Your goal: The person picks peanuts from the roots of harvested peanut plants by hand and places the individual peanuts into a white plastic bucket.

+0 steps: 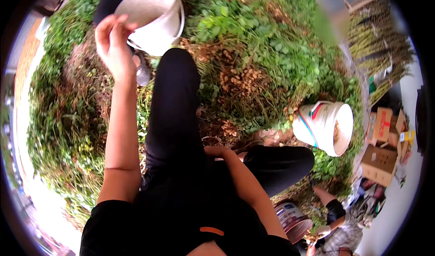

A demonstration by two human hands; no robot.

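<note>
My left hand [117, 40] is raised in front of the mouth of a white plastic bucket [158, 35], its fingers bent and somewhat blurred; whether it holds anything small does not show. Low between my legs is my right hand [215, 151], mostly hidden by my thigh and forearm. Harvested peanut plants [251, 25] cover the ground, with clusters of peanuts in their shells [243, 81] lying on them beyond my knees. A second white bucket [316, 127] leans on its side to the right, with some peanuts visible inside.
At the lower right a person in a checked shirt [343, 235] and gloves handles peanuts beside a tilted bucket [292, 222]. Cardboard boxes [379, 164] stand along the right wall. Bundled stalks [373, 48] lie at the upper right. Another person's dark-clad leg [110, 1] is behind the white bucket.
</note>
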